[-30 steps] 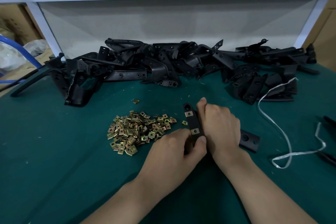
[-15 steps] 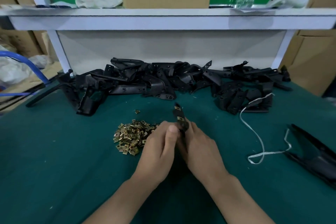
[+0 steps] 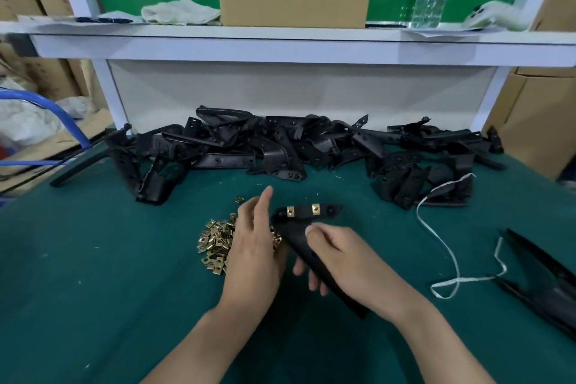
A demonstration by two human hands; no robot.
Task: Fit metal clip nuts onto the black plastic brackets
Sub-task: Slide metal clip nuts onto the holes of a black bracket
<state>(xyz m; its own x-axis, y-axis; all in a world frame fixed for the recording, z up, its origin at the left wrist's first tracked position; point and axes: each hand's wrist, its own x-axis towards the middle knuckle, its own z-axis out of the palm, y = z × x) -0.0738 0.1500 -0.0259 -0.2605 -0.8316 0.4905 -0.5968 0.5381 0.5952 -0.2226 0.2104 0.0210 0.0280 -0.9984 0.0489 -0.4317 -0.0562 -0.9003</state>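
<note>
My right hand (image 3: 339,262) grips a black plastic bracket (image 3: 299,237) above the green table, thumb on top and fingers curled beneath. The bracket's upper arm carries two brass clip nuts (image 3: 303,211) side by side. My left hand (image 3: 255,246) hovers just left of the bracket with straight, relaxed fingers and holds nothing. It partly covers a heap of loose brass clip nuts (image 3: 215,243) lying on the table. A big pile of black brackets (image 3: 296,146) stretches along the back of the table.
A white cord (image 3: 448,246) loops across the table at the right, beside more black parts (image 3: 548,284) at the right edge. One stray clip nut (image 3: 239,199) lies behind the heap. A shelf (image 3: 280,44) above holds a cardboard box, a rag and a bottle.
The bracket has been lifted off the table and turned so its clip-nut arm lies sideways. My left hand has let go of it and opened. The view has tilted up.
</note>
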